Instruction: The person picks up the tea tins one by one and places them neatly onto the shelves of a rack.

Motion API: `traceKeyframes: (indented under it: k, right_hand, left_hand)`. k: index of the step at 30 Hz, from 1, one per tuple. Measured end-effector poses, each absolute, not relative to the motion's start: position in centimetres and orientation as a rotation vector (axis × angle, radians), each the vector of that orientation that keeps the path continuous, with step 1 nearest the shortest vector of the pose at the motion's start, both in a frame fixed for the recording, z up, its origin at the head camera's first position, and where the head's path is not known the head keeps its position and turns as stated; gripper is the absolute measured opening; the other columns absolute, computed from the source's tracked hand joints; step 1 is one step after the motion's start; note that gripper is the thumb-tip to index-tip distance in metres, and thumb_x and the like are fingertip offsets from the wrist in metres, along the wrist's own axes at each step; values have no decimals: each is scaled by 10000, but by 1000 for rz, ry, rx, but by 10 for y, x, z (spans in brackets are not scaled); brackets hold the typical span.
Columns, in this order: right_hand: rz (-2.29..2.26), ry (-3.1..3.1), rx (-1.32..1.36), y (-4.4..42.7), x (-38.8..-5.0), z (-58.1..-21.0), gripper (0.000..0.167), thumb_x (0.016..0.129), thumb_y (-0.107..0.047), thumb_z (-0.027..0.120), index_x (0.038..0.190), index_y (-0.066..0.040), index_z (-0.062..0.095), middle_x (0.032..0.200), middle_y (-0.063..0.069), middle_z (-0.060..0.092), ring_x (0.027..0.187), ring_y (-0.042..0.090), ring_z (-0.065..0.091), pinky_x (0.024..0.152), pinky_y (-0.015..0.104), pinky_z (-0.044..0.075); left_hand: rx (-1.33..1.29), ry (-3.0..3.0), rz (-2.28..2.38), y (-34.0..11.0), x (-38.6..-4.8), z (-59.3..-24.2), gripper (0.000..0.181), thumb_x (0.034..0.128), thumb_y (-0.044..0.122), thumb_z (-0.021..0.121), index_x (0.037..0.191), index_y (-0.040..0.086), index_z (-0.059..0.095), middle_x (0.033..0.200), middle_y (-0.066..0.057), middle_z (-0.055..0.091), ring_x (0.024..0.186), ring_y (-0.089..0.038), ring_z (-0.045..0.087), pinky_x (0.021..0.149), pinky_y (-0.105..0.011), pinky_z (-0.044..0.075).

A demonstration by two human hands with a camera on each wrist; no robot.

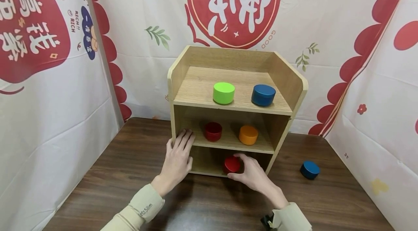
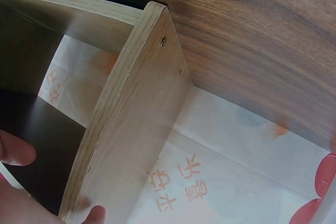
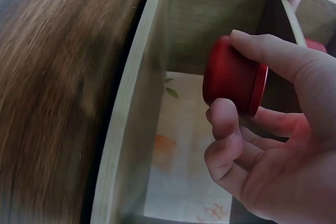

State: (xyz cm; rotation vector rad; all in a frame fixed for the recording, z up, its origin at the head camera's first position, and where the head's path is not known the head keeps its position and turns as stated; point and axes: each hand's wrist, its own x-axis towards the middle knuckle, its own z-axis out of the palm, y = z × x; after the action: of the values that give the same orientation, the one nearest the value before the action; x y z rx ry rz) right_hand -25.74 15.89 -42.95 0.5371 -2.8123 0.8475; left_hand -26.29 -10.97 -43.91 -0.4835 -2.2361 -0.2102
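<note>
A small wooden shelf unit (image 1: 228, 108) stands on the table. At the front of its bottom compartment, my right hand (image 1: 254, 174) holds a round red tin (image 3: 233, 80) between thumb and fingers. My left hand (image 1: 177, 158) rests at the front edge of the left side panel (image 2: 123, 114). Its fingers look fairly straight; one fingertip shows outside the panel, and the thumb (image 2: 18, 150) is inside. On the middle shelf sit a dark red tin (image 1: 213, 132) and an orange tin (image 1: 248, 135). The top shelf bears a green tin (image 1: 223, 93) and a blue tin (image 1: 263, 95).
Another blue tin (image 1: 310, 170) lies on the dark wooden table (image 1: 326, 198), to the right of the shelf unit. Printed white cloth (image 1: 140, 78) hangs behind the unit and along both sides of the table.
</note>
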Motion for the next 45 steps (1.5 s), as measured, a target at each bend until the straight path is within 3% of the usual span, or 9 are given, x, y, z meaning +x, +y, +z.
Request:
traceKeyframes:
  k: [8,25,37,45]
  right_hand:
    - [957,-2838,506,133,-271,-439,652,707,-320,831,1261,-66,598,1156,76,681,1043,225,636,902,411,497]
    - [912,-2893,544,102,-286,-453,658,721,-366,815,1276,-100,581,1124,107,687,888,243,666,696,385,527]
    - [867,-2892,574,98,-290,-463,652,718,-364,820,1261,-90,586,1136,105,679,916,249,663,737,387,530]
    - [843,-2903,566,98,-291,-467,651,716,-363,818,1261,-95,582,1104,103,684,888,248,657,698,370,518]
  left_hand:
    - [-489,-2256,-218,-110,-263,-438,767,686,63,726,1410,83,474,1455,-94,482,1365,-262,424,968,-567,372]
    - [-474,-2276,-210,-110,-263,-439,745,713,79,698,1420,92,465,1468,-89,469,1374,-256,417,966,-561,372]
    - [-482,-2247,-214,-110,-263,-438,759,686,67,712,1408,80,477,1454,-96,483,1364,-264,427,959,-562,368]
    - [-477,-2246,-210,-110,-263,-438,759,682,67,710,1405,82,481,1454,-92,483,1361,-262,430,954,-557,378]
